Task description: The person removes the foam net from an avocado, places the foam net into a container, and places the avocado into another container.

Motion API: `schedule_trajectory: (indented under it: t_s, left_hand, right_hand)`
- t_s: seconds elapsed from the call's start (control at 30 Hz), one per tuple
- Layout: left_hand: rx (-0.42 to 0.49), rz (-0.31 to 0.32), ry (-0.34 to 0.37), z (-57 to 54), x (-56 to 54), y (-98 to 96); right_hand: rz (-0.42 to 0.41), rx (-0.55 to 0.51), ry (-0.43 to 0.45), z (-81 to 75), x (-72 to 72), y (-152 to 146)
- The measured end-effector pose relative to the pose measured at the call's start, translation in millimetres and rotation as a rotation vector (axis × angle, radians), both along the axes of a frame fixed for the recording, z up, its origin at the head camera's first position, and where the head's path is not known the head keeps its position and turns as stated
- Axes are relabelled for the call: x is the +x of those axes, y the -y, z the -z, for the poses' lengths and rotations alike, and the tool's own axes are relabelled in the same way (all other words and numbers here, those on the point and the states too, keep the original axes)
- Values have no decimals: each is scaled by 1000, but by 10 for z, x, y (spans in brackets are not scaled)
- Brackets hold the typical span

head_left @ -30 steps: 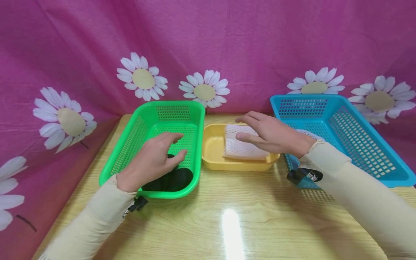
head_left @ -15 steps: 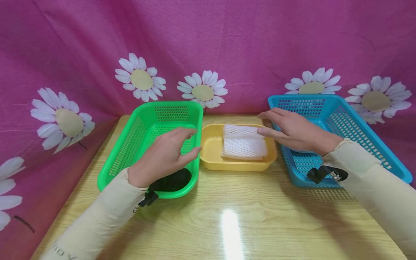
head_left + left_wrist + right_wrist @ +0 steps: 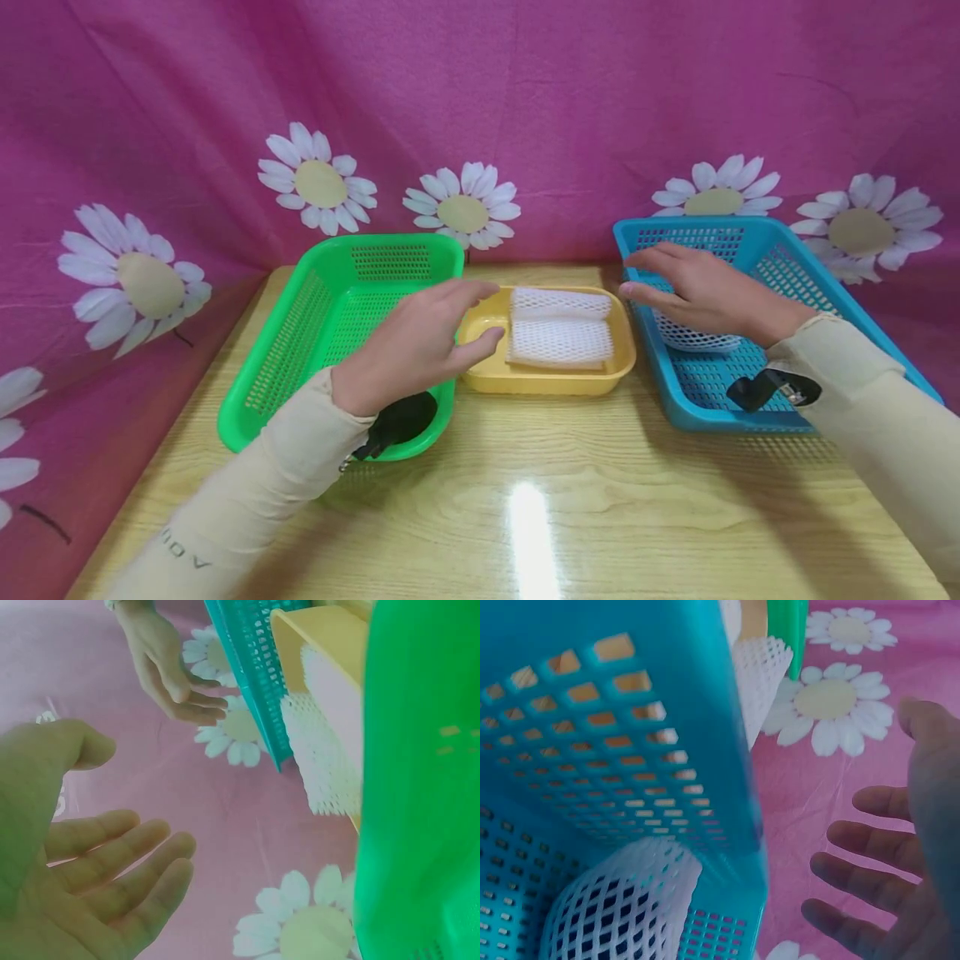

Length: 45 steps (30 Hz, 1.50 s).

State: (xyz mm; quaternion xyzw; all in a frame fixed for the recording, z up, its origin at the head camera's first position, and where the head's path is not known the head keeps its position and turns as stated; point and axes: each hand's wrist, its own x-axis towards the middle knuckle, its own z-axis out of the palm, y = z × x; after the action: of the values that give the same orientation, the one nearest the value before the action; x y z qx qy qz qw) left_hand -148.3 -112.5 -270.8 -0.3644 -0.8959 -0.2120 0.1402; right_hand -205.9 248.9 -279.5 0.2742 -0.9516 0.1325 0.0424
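Note:
My left hand (image 3: 420,342) hangs over the right side of the green basket (image 3: 240,392), fingers extended toward the yellow tray and nothing in them. Under its wrist a dark, smooth, rounded object (image 3: 414,414) lies at the basket's near end, partly hidden. My right hand (image 3: 708,292) is above the left part of the blue basket (image 3: 675,408), holding nothing, its fingers loosely extended. Below it in that basket lies a white foam net sleeve (image 3: 622,907) with something dark showing through the mesh. More white foam net sleeves (image 3: 561,340) lie flat in the yellow tray (image 3: 555,383).
The baskets and tray stand in a row on a wood-grain table (image 3: 600,500), with the tray between the two baskets. Behind them hangs a magenta cloth (image 3: 570,125) printed with white daisies. Both forearms wear cream sleeves with wrist-mounted cameras.
My right hand has moved right, from over the foam net sleeves in the tray to over the blue basket. My left hand has shifted right across the green basket toward the tray.

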Motion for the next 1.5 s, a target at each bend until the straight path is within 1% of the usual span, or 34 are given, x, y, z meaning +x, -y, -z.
schedule_trajectory:
  t_s: [0.13,0.27,0.4,0.53,0.67,0.8,0.97,1.23,1.33,1.4,1.5]
  left_hand:
    - [-11,8,37,-15,-41,-116]
    - [-27,35,82,-26,-81,-250]
    - [-47,68,75,-16,-104,-397]
    - [-71,76,70,22,-121,-528]
    - [-88,76,100,64,-145,-630]
    - [-90,81,126,102,-180,-716]
    - [-87,86,139,152,-216,-833]
    - [-90,101,172,226,-247,-1011]
    - [-81,104,158,261,-259,-1049]
    - [-79,100,134,283,-265,-1068]
    - [-90,78,100,321,-277,-1103]
  right_hand:
    - [17,-10,16,40,-58,-73]
    - [38,-15,47,83,-105,-153]
    - [56,-15,56,128,-137,-234]
    - [73,-10,57,168,-163,-296]
    - [78,20,46,198,-189,-347]
    - [83,79,38,232,-230,-389]
    - [120,146,67,277,-269,-432]
    - [144,173,136,346,-304,-502]
    - [150,177,146,368,-314,-504]
    - [154,178,155,379,-325,-507]
    - [162,183,169,395,-342,-516]
